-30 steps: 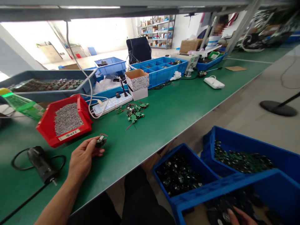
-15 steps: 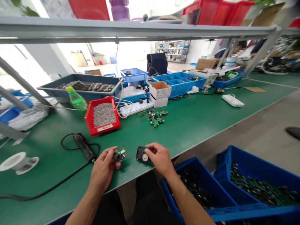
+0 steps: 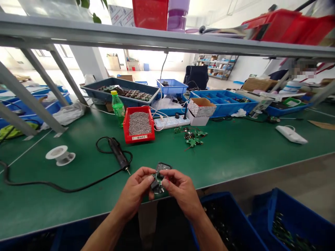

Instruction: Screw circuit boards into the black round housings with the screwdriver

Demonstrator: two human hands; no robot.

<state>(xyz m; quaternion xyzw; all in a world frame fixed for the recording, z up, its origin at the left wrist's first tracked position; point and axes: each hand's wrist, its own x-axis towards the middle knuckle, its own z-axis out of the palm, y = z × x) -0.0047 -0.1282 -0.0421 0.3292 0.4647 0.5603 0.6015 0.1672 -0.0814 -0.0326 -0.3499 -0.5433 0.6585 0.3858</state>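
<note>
My left hand (image 3: pixel 136 190) and my right hand (image 3: pixel 180 190) meet over the front edge of the green table (image 3: pixel 235 150). Both pinch a small assembly between them: a green circuit board (image 3: pixel 157 180) pressed against a black plastic housing (image 3: pixel 162 167). My left fingers grip the board's left side, my right fingers close on the housing side. An electric screwdriver (image 3: pixel 118 156) with a black cable lies just left of my hands. A loose pile of green circuit boards (image 3: pixel 193 135) lies further back on the table.
A red bin of small screws (image 3: pixel 139 124), a green bottle (image 3: pixel 118 108), a power strip (image 3: pixel 171 122) and a cardboard box (image 3: pixel 201 108) stand mid-table. A solder spool (image 3: pixel 60 154) lies left. Blue bins (image 3: pixel 288 223) of parts sit below the edge. A person sits far right.
My hands came together; the board in my left hand now meets the black housing in my right. The view swung left and up, away from the floor bins.
</note>
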